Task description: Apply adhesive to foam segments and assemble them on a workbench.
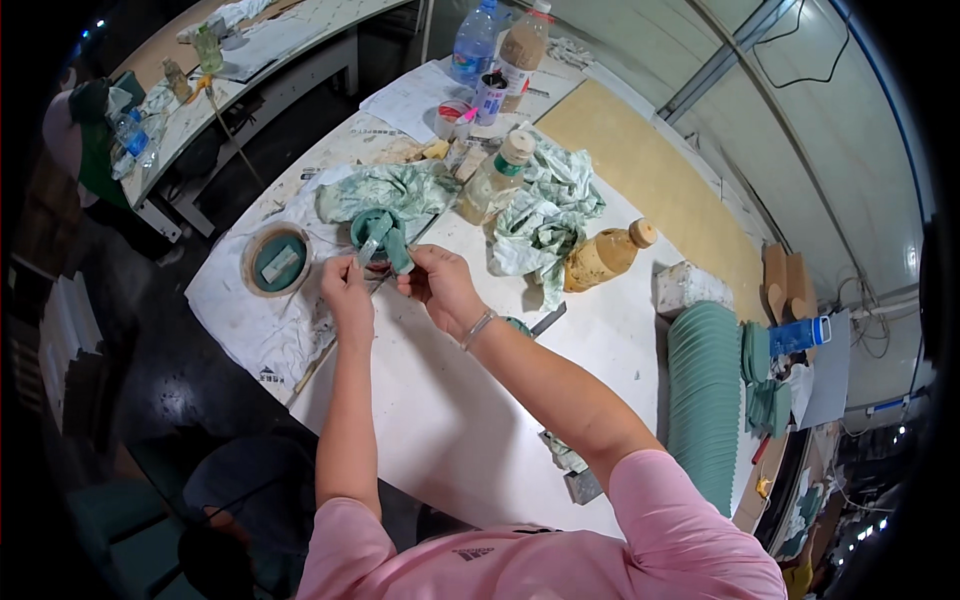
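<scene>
My left hand (347, 292) is closed in a pinch on a narrow, pale flat blade (374, 243), whose upper end is smeared with green. Just beside it, the fingertips of my right hand (442, 284) grip a small flat green piece (399, 254). Blade and piece are close together, in front of a round green tub (371, 217); I cannot tell whether they touch. Left of my hands, a round tan-rimmed bowl (251, 281) contains green liquid and a pale block (279, 263). A stained white cloth (240, 325) lies under the bowl.
Crumpled green-stained cloths (545, 220) lie beyond my hands, beside a green-labelled bottle (490, 190). An amber bottle (603, 257) lies tilted to the right. Taller bottles (474, 45) stand at the back. A long row of stacked green plates (703, 405) runs along the right edge.
</scene>
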{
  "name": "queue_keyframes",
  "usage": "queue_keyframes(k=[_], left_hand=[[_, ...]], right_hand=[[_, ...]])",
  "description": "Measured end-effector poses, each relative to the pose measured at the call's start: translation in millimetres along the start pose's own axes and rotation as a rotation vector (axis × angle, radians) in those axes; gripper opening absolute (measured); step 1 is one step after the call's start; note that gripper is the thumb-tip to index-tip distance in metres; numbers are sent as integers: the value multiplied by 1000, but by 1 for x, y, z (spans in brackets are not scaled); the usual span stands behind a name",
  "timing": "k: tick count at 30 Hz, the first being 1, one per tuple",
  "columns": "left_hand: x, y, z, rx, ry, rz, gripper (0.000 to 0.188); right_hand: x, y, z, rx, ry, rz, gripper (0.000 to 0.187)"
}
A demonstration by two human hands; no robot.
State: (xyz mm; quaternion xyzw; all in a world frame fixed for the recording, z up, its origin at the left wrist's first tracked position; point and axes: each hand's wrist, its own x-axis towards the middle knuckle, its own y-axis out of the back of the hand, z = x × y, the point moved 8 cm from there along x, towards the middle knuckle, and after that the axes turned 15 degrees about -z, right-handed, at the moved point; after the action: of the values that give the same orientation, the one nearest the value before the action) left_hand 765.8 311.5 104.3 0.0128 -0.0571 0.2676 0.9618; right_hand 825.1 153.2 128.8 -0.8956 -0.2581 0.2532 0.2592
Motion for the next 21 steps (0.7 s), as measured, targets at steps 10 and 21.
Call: queue_keyframes(k=[10, 21], left_hand=[[11, -5, -1, 10, 16, 6, 5], [27, 16, 17, 434, -47, 14, 15]], right_hand=[[-4, 5, -1, 16, -16, 1, 15], [-35, 21, 1, 131, 6, -106, 23]])
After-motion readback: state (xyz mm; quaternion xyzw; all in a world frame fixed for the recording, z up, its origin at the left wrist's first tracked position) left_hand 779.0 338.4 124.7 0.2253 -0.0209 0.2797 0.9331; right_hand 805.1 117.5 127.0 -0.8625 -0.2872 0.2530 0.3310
